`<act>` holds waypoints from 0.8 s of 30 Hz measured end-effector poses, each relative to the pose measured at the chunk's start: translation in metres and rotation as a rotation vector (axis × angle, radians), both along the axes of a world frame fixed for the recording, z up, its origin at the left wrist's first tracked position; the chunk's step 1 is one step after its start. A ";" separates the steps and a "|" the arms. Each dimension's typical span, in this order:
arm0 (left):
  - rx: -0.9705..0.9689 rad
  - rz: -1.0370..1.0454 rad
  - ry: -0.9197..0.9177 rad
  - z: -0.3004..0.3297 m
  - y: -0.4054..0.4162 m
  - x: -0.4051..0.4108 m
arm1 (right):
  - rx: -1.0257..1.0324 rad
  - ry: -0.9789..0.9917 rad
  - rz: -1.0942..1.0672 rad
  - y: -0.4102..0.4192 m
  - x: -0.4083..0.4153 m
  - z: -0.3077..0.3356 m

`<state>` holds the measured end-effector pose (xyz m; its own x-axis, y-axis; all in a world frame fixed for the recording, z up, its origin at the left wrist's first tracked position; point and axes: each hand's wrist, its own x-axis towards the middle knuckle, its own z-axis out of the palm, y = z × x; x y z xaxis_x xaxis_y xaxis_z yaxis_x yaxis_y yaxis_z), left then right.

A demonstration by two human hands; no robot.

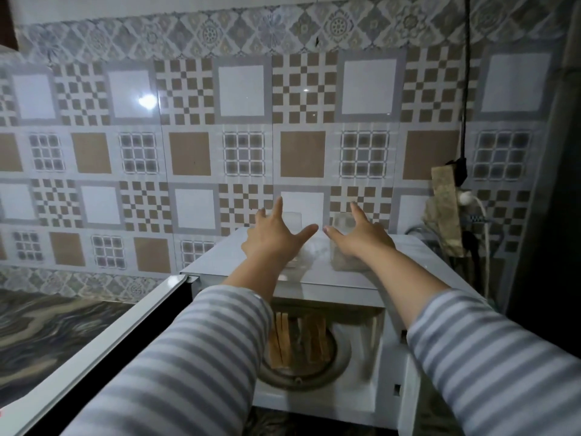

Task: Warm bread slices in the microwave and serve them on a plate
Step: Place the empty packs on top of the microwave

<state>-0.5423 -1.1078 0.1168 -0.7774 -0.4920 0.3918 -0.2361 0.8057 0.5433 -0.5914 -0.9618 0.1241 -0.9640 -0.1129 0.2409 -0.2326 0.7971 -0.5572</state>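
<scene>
Both arms in grey-and-white striped sleeves (201, 350) reach out over the white microwave (317, 272), whose door (103, 347) stands swung wide to the left. The left hand (273, 240) hovers above the microwave's top with fingers spread and thumb stretched out, grasping nothing. The right hand (361, 237) mirrors it, fingers splayed loose, thumb pointing toward the other thumb, the two tips near but apart. Behind the hands, two clear jars (341, 247) stand on top of the microwave, partly hidden; whether the palms touch them I cannot tell. Down inside the open cavity, the bread slices (301, 339) sit on the round turntable (338, 357), toasted edges showing. Patterned tiles (188, 127) cover the wall, and a dark marbled counter (47, 328) lies at left.
</scene>
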 end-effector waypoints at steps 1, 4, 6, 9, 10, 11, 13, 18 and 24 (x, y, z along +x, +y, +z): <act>-0.021 0.005 0.018 0.003 0.000 0.005 | 0.003 0.012 -0.003 0.001 0.006 0.003; -0.049 0.005 0.090 0.009 0.001 0.029 | 0.013 0.058 -0.009 0.003 0.028 0.008; -0.038 0.003 0.107 0.008 0.000 0.052 | 0.025 0.066 -0.020 0.003 0.051 0.010; -0.033 -0.013 0.079 0.003 -0.004 0.092 | 0.052 0.060 -0.020 0.000 0.098 0.007; -0.039 -0.028 0.059 0.001 -0.008 0.106 | 0.063 0.051 -0.022 -0.002 0.115 0.004; -0.040 -0.051 0.040 -0.001 -0.011 0.120 | 0.074 0.040 -0.025 -0.006 0.134 -0.001; -0.029 -0.119 0.008 -0.003 -0.018 0.151 | 0.085 0.029 -0.032 -0.015 0.172 -0.012; -0.018 -0.271 -0.012 -0.009 -0.033 0.234 | 0.101 -0.030 -0.039 -0.049 0.265 -0.045; -0.003 -0.382 -0.074 -0.012 -0.084 0.308 | 0.033 -0.060 0.054 -0.088 0.364 -0.065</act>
<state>-0.2341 -1.1923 0.1052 -0.9306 -0.1602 0.3291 0.0432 0.8449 0.5332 -0.2278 -1.0501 0.0595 -0.9687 -0.1721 0.1787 -0.2431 0.8022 -0.5453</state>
